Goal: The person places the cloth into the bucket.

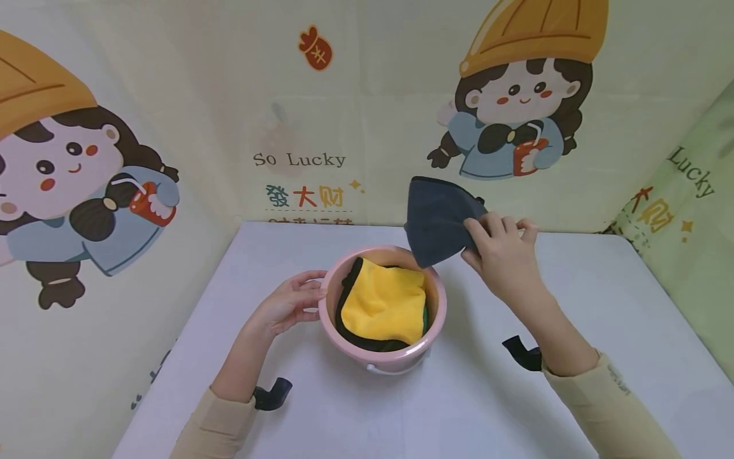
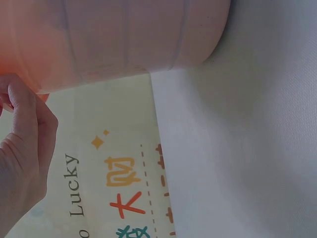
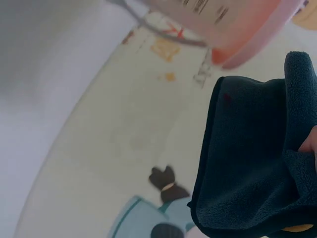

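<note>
A pink bucket (image 1: 440, 299) stands on the white table with a folded yellow cloth (image 1: 384, 299), edged in black, inside it. My left hand (image 1: 294, 299) holds the bucket's left rim, and the left wrist view shows its bent fingers (image 2: 44, 119) at that rim. Above the bucket's right side, my right hand (image 1: 507, 252) pinches a dark blue-grey towel (image 1: 438, 220) by its right part. The towel's lower corner overlaps the far right rim in the head view. Its plush face and dark border show in the right wrist view, where a little yellow peeks out below.
A pale handle (image 1: 395, 371) hangs at the bucket's near side. Printed cloth walls (image 1: 378, 127) with cartoon figures and lettering rise behind and beside the table (image 1: 275, 427). Each wrist wears a black strap piece that juts out over the tabletop.
</note>
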A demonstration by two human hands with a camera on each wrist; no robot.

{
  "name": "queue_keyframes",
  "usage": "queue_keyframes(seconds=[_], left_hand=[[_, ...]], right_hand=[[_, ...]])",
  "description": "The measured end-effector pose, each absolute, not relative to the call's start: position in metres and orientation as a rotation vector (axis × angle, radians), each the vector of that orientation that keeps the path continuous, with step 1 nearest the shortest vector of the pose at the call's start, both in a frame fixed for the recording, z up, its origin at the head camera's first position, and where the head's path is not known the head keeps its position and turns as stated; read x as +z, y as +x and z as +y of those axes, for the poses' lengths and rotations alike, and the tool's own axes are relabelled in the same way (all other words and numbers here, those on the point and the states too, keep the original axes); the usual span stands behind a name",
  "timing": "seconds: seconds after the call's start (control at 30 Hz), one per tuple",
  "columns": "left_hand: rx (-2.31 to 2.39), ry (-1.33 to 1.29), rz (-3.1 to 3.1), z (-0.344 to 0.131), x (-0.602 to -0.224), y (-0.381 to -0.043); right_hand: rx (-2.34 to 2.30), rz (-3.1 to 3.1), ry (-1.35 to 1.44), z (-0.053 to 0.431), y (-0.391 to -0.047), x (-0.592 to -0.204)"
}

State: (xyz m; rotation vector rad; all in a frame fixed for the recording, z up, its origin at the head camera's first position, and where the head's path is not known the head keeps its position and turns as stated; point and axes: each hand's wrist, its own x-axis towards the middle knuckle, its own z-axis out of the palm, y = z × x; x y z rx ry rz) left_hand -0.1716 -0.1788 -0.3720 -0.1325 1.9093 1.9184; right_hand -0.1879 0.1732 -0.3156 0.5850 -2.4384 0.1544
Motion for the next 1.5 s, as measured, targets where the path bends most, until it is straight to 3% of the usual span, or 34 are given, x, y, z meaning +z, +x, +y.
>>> queue_keyframes(seconds=[0.73, 1.5], left_hand=[[1.95, -0.089, 1.828, -0.181, -0.371, -0.173], [1.985, -0.086, 1.804, -0.18, -0.371, -0.171]], right_hand=[[-0.065, -2.375, 1.151, 0.107, -0.156, -0.332], [-0.198, -2.658, 1.407, 0.082, -0.168, -0.344]])
